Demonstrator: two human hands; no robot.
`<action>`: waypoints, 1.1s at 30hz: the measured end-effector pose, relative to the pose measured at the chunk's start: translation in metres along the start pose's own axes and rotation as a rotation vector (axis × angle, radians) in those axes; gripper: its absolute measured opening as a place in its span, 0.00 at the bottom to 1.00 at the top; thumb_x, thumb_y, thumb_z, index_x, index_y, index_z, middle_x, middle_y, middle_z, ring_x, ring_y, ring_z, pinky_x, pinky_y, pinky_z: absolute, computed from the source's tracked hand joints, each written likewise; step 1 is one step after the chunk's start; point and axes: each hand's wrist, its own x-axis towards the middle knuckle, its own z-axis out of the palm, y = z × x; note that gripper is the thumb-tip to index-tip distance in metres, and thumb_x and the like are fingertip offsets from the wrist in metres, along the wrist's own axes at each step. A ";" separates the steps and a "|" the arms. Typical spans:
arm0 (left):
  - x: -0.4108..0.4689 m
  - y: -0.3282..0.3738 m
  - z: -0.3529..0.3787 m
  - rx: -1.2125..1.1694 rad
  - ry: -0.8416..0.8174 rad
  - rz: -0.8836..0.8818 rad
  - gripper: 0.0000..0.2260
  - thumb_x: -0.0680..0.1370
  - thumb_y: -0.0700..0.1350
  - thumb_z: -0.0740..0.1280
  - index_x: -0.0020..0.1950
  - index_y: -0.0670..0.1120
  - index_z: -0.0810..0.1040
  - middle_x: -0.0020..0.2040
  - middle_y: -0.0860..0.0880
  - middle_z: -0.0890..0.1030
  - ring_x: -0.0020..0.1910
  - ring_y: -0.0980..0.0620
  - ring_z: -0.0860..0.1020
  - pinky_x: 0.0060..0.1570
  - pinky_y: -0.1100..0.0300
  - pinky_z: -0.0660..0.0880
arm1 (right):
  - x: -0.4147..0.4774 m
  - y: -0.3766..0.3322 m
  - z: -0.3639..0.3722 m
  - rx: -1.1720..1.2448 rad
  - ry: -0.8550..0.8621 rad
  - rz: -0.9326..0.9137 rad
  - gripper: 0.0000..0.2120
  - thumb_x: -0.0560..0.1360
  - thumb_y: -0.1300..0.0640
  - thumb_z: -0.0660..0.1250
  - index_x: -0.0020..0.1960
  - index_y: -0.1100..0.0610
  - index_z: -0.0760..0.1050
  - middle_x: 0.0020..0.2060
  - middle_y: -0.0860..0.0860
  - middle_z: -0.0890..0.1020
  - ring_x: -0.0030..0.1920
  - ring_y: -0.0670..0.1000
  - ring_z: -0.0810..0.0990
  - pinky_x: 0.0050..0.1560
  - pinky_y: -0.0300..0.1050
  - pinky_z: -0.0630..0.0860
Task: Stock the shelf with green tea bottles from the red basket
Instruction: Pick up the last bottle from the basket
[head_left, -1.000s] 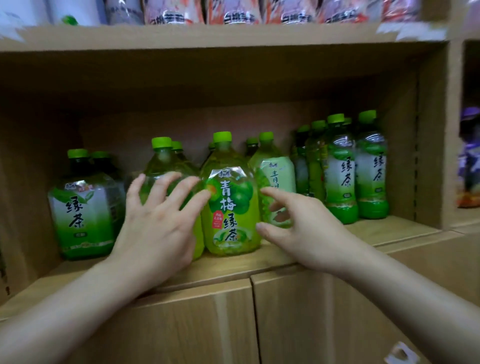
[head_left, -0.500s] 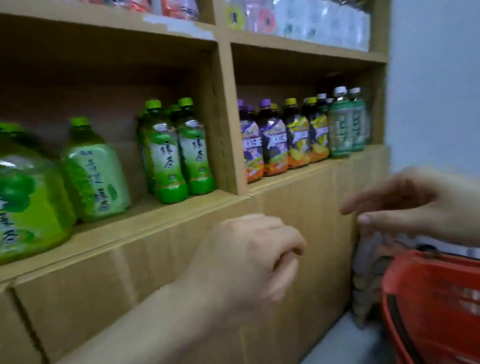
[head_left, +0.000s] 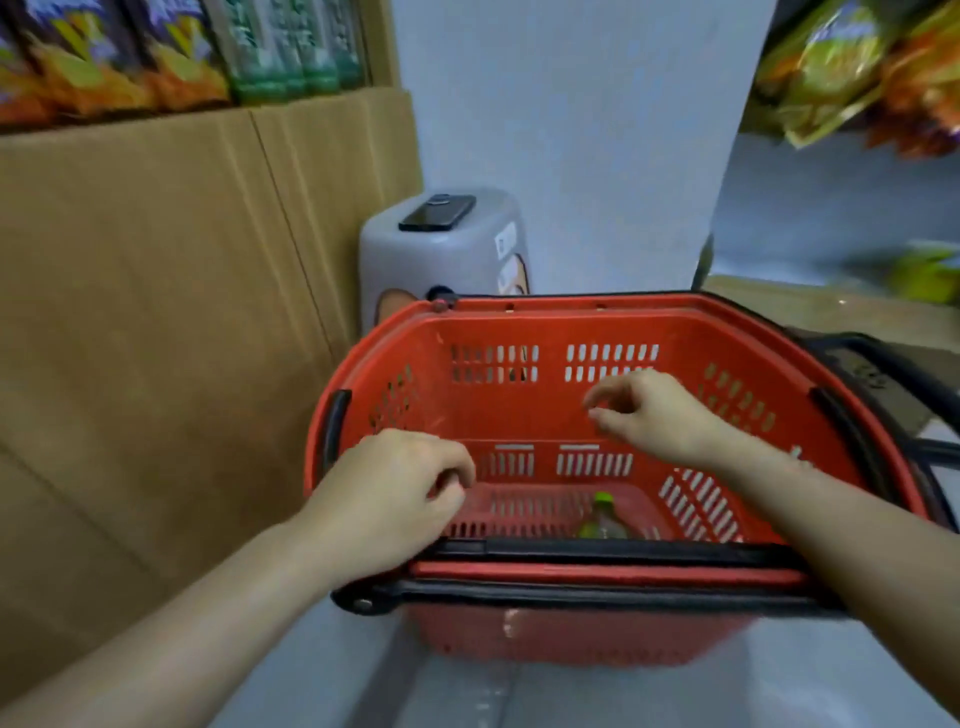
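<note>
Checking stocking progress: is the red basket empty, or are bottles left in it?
Not empty: one green-capped bottle is visible at the bottom of the red basket, close to its near wall.

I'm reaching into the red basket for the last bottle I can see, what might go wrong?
The bottle sits deep in the red basket, half hidden behind the black handle, so the right hand may catch only its cap and slip. The left hand, near the rim, might tip the basket if it leans on it.

A bottle (head_left: 602, 522) sits in the basket (head_left: 571, 304); behind it, a phone (head_left: 436, 213) on a stool (head_left: 415, 262).
</note>
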 end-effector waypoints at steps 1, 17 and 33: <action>0.001 0.000 0.010 -0.026 -0.060 -0.032 0.10 0.72 0.49 0.60 0.45 0.57 0.81 0.45 0.60 0.84 0.46 0.58 0.81 0.49 0.55 0.77 | -0.005 0.005 0.007 -0.033 -0.031 0.011 0.08 0.73 0.60 0.68 0.51 0.56 0.83 0.37 0.49 0.83 0.45 0.51 0.83 0.43 0.36 0.70; 0.113 0.076 0.227 -0.118 -0.638 -0.250 0.48 0.67 0.62 0.73 0.77 0.48 0.51 0.72 0.41 0.67 0.69 0.39 0.69 0.64 0.52 0.70 | -0.065 0.027 0.034 0.357 0.307 0.489 0.14 0.72 0.61 0.62 0.55 0.52 0.79 0.35 0.48 0.81 0.28 0.49 0.78 0.34 0.41 0.73; 0.113 0.077 0.269 -0.240 -0.512 -0.486 0.57 0.56 0.62 0.78 0.75 0.61 0.45 0.71 0.42 0.69 0.64 0.40 0.74 0.61 0.50 0.74 | -0.066 0.046 0.024 0.451 0.283 0.517 0.21 0.74 0.56 0.64 0.67 0.49 0.70 0.41 0.46 0.80 0.32 0.46 0.76 0.36 0.45 0.75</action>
